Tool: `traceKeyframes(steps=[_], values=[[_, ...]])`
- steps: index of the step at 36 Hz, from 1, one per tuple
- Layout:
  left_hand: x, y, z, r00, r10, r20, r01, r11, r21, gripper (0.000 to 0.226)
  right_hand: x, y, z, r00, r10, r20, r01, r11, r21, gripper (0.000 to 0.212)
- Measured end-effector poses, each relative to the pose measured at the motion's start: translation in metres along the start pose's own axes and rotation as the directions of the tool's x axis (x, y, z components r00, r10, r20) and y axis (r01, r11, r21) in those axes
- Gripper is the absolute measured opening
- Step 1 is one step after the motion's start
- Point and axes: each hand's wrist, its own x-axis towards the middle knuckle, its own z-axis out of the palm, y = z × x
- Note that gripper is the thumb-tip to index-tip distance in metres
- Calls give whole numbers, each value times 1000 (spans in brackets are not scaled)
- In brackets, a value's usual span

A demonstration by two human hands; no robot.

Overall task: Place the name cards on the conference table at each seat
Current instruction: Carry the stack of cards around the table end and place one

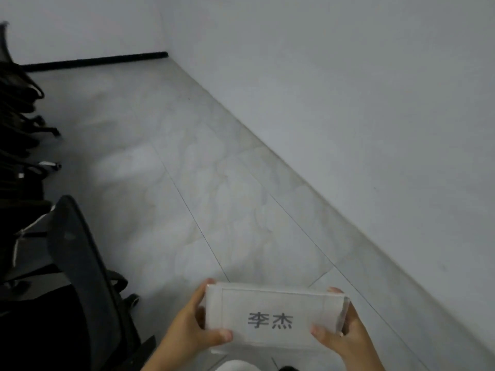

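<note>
Both hands clamp the name cards [273, 318] by the short ends: left hand [192, 328] with thumb on the printed face and fingers wrapped behind, right hand [345, 336] mirrored on the far end. Held mid-air at the bottom of the view, over the tiled floor [214, 183], no table visible. Looks like a thin stack in clear sleeves: probably light, fairly stiff, slick faces. End grip suits it; pinch edges, avoid flexing. Black chair [88, 277] close on the left.
</note>
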Motion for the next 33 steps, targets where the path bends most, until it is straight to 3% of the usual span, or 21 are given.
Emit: traceKeyframes(steps=[8, 14, 16, 19, 23, 27, 33], values=[[110, 13, -55, 979, -91, -183, 93, 996, 1, 116, 176, -54, 47, 983, 62, 174, -36, 988, -147, 120], [171, 49, -97, 901, -126, -416, 76, 988, -136, 84, 312, -113, 117, 904, 57, 424, 50, 971, -236, 113], [187, 65, -113, 853, -169, -494, 61, 972, -229, 79, 355, -145, 152, 849, 73, 524, 80, 961, -263, 108], [203, 76, -141, 739, -235, -632, 15, 943, -333, 91, 408, -184, 211, 754, 70, 653, 157, 946, -283, 109], [210, 83, -181, 594, -300, -746, -11, 925, -381, 100, 446, -222, 295, 602, 103, 792, 239, 923, -302, 112], [217, 81, -230, 496, -333, -802, -30, 916, -400, 103, 469, -243, 375, 490, 135, 861, 294, 904, -309, 110], [239, 86, -331, 385, -330, -862, -54, 924, -378, 88, 499, -274, 493, 445, 142, 884, 319, 898, -304, 116]])
